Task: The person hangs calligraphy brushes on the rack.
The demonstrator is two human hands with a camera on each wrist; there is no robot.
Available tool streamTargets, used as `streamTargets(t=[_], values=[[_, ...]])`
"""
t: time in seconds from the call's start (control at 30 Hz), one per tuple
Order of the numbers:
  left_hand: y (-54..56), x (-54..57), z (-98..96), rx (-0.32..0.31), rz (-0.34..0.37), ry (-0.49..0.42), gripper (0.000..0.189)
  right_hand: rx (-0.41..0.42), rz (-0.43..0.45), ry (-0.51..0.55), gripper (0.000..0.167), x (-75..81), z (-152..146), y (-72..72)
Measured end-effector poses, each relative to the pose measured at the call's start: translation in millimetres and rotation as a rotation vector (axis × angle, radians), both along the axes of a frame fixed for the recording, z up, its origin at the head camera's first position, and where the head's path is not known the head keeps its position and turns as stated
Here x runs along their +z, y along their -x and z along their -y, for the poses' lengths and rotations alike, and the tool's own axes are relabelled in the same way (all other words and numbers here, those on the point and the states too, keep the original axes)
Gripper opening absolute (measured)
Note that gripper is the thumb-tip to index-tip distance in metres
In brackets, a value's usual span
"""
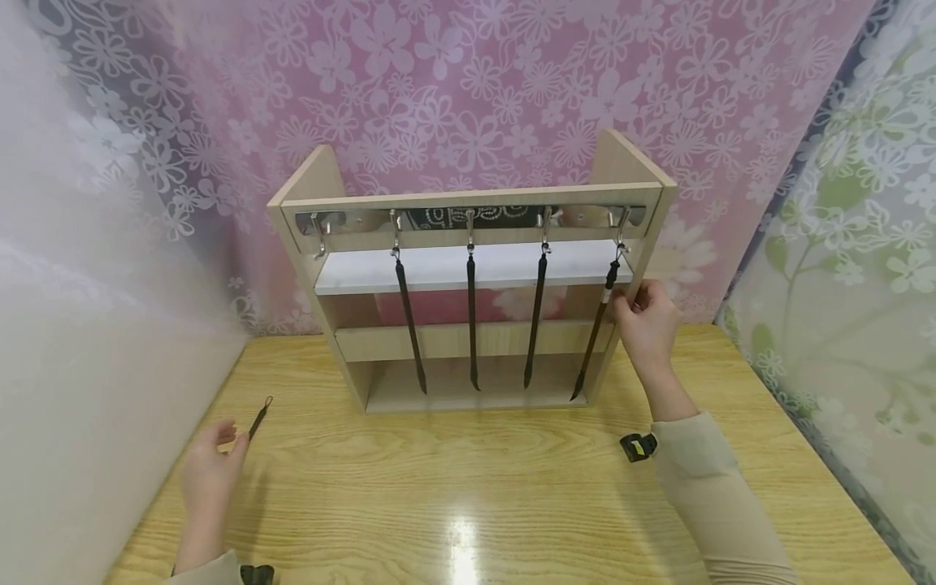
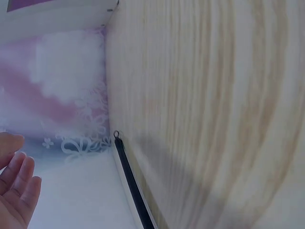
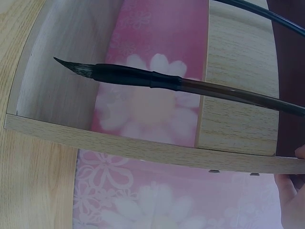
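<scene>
A wooden rack [image 1: 468,341] with a metal hook strip [image 1: 366,219] stands on the table. Several ink brushes hang tip down from its hooks by loops, among them the far-right brush [image 1: 605,301], whose dark pointed bristles [image 3: 76,67] show in the right wrist view. My right hand [image 1: 649,325] grips the rack's right side panel [image 3: 143,145], beside that brush; its fingers are partly hidden behind the panel. At the left, my left hand [image 1: 210,467] is near a loose dark brush [image 2: 131,181] with a loop at its end, fingers relaxed and apart from it.
A white shelf [image 1: 468,266] crosses the rack behind the hanging brushes. The wood-grain table [image 1: 439,471] meets a white wall [image 1: 110,325] at the left and floral coverings [image 1: 475,106] behind and at the right. The leftmost hook [image 1: 318,236] is on the strip.
</scene>
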State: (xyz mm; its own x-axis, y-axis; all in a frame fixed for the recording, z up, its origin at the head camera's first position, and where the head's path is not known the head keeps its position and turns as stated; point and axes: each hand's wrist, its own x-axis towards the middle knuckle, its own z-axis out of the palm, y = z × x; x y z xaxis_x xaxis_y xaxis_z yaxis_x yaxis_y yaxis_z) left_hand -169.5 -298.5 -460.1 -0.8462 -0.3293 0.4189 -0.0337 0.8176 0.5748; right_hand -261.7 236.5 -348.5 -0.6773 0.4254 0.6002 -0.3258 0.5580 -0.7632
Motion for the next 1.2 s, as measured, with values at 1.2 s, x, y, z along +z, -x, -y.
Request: streamTargets(t=[1.2], values=[[-5.0,-15.4,50.0,-0.201,0.497,0.174,0.046,0.008,0.006,-0.001,0.018,1.5,0.4,-1.9]])
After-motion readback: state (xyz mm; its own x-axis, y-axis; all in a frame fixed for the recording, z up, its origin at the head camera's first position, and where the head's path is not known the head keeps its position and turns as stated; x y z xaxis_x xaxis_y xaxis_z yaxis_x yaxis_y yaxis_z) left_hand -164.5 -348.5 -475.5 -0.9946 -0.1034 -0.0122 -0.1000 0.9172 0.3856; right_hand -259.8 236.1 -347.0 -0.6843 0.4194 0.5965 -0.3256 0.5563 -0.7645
